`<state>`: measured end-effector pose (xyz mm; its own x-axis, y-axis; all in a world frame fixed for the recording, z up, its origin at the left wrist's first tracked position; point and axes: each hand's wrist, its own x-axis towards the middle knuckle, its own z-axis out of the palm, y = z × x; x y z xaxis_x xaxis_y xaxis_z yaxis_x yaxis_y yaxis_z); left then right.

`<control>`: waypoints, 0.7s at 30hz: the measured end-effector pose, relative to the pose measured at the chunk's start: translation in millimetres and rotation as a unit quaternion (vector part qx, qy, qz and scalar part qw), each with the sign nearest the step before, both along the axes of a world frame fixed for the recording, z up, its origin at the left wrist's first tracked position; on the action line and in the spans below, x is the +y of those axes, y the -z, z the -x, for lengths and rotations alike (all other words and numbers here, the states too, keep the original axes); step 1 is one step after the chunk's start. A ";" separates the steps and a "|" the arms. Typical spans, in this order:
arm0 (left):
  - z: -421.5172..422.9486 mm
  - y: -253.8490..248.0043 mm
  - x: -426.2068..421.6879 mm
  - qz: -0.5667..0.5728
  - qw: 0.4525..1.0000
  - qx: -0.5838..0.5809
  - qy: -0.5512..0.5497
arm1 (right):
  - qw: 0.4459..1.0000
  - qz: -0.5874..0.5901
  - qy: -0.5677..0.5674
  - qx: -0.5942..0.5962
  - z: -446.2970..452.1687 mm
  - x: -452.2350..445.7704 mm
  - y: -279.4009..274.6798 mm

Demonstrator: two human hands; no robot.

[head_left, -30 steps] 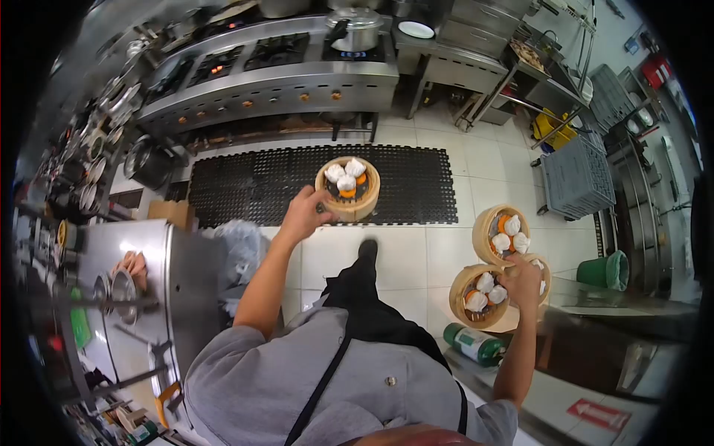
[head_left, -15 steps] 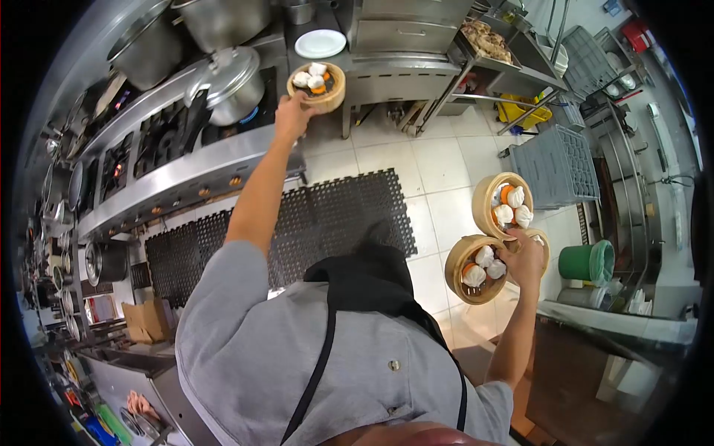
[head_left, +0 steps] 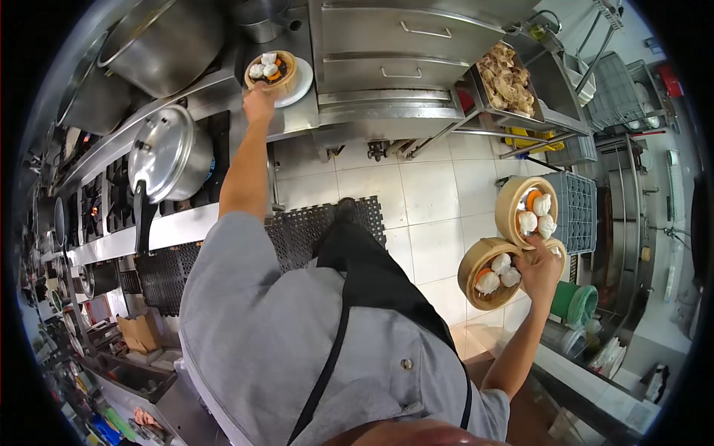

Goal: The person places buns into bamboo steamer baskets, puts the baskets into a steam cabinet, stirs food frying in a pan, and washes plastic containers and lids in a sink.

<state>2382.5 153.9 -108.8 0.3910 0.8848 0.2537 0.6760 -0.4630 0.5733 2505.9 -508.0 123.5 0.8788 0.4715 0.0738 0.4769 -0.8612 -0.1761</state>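
My left hand (head_left: 259,105) grips the near rim of a round bamboo steamer (head_left: 286,83) with white dumplings (head_left: 263,69) and orange slices in it. That steamer overlaps a white plate (head_left: 303,80) on the steel counter; whether it touches the plate I cannot tell. Out to my right, my right hand (head_left: 541,273) pinches three bamboo steamers together by their rims. The upper one (head_left: 509,204) and the lower-left one (head_left: 467,275) show white dumplings and orange slices. A third steamer (head_left: 561,256) is mostly hidden behind my hand.
A lidded pressure cooker (head_left: 165,152) stands on the stove at left, its handle jutting over the edge. Large pots (head_left: 160,48) are behind it. A tray of browned food (head_left: 512,78), grey crates (head_left: 576,212) and a green bin (head_left: 573,301) line the right. A black mat (head_left: 175,271) covers some floor.
I have stepped forward toward the counter. The steamer in my left hand has moved from in front of the plate to over it. My right hand still carries its three steamers.
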 end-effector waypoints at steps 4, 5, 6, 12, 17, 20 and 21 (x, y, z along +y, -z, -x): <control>-13.5 28.0 33.3 -0.035 0.998 -0.040 -0.014 | 0.995 -0.005 0.082 0.050 -42.8 41.7 -12.2; -12.3 27.8 32.7 -0.026 0.999 -0.045 -0.005 | 0.993 -0.021 0.092 0.069 -51.7 49.0 -15.6; -12.0 26.7 17.3 -0.017 0.999 -0.049 0.005 | 0.994 -0.017 0.090 0.065 -62.5 41.4 -14.3; -32.2 -59.3 -87.4 -0.030 0.989 -0.143 0.004 | 0.993 -0.082 0.054 0.069 -115.6 58.2 0.0; -174.1 -175.9 -232.3 0.453 0.691 -0.486 0.284 | 0.996 -0.066 -0.050 0.021 -155.8 40.8 3.9; -218.0 -187.4 -237.4 0.546 0.542 -0.602 0.213 | 0.996 -0.045 -0.002 0.082 -161.9 28.7 -13.7; -216.4 -195.0 -240.7 0.531 0.543 -0.611 0.223 | 0.995 -0.037 0.003 0.097 -168.2 22.6 -17.5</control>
